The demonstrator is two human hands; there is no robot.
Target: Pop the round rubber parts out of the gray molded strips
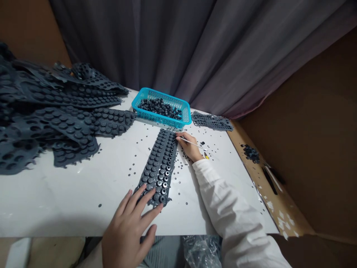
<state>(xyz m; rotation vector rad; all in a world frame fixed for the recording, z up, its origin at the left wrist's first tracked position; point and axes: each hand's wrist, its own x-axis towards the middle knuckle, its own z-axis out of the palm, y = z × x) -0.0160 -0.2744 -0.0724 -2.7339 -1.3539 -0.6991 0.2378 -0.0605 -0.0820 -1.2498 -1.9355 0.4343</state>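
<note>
A dark grey moulded rubber strip (158, 160) with rows of round caps lies lengthwise in front of me. Some caps along its right side show ring-shaped holes. My left hand (134, 223) is open, its spread fingertips resting on the strip's near end. At the far right corner of the strip, my right hand (192, 149) pinches a thin white stick (191, 142). The stick's tip is hidden by the fingers. Small dark discs are scattered on the white table around the strip.
A blue plastic basket (182, 124) of small dark rubber pieces stands beyond the strip. More moulded sheets (55, 93) are heaped at the left. Another strip (212, 121) lies behind right. A yellow-tipped tool (206, 155) lies near my right wrist. A grey curtain (173, 44) hangs behind.
</note>
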